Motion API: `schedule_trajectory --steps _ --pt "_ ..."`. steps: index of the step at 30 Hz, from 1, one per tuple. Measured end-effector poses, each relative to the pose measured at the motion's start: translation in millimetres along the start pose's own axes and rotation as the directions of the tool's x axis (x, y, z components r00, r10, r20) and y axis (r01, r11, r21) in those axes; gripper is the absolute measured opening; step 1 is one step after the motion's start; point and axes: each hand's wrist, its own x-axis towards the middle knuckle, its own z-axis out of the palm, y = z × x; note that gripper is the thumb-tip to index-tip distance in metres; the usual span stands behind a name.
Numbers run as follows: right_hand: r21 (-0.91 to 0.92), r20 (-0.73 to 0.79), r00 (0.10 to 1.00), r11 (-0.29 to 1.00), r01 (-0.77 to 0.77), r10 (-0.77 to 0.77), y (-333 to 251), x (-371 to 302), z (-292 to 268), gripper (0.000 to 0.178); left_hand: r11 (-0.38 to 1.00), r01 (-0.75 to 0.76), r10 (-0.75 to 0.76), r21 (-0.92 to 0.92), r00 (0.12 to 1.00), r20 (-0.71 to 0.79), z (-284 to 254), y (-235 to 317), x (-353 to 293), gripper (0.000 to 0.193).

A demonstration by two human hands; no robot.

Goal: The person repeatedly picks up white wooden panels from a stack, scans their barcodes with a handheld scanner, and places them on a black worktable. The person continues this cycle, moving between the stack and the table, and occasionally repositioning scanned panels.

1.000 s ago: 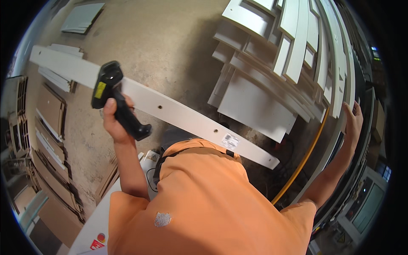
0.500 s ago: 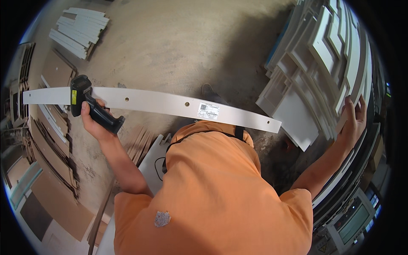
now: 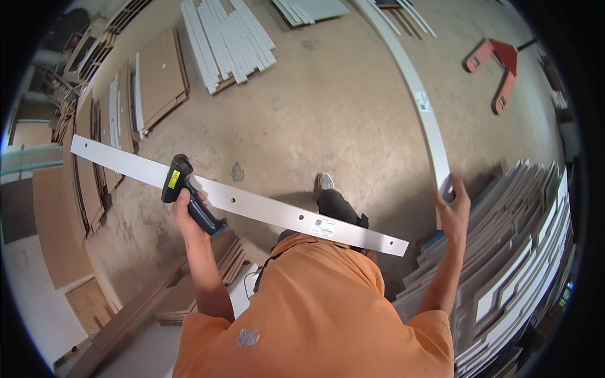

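Right hand (image 3: 452, 208) is clamped on a long board (image 3: 435, 135); left hand (image 3: 191, 223) is clamped on a scanner (image 3: 205, 214) and a short board (image 3: 268, 209) together, its fingers partly hidden. Panel stack (image 3: 504, 258) is seen just beside the right forearm (image 3: 444, 271). Long board is gripped close to its near end and is extended forward above the floor (image 3: 283, 126), its far end cut off by the upper edge. Short board is held crosswise before the orange shirt (image 3: 315, 309), its left end farther forward. Black scanner is held over the short board's left half. One white label (image 3: 323, 228) is carried by each board; small holes (image 3: 234, 200) are spaced along the short one.
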Motion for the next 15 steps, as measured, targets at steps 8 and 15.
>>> schedule_trajectory --steps 8,15 --pt "0.170 0.459 0.888 0.982 -0.088 0.000 -146 215 181 0.066 0.972 -0.234 0.215 -0.037 0.936 -0.280 29 35 116 0.037" --pt "0.112 0.555 0.831 0.994 -0.016 -0.049 -284 368 355 0.070 0.971 -0.224 0.186 -0.082 0.927 -0.327 46 31 313 0.034"
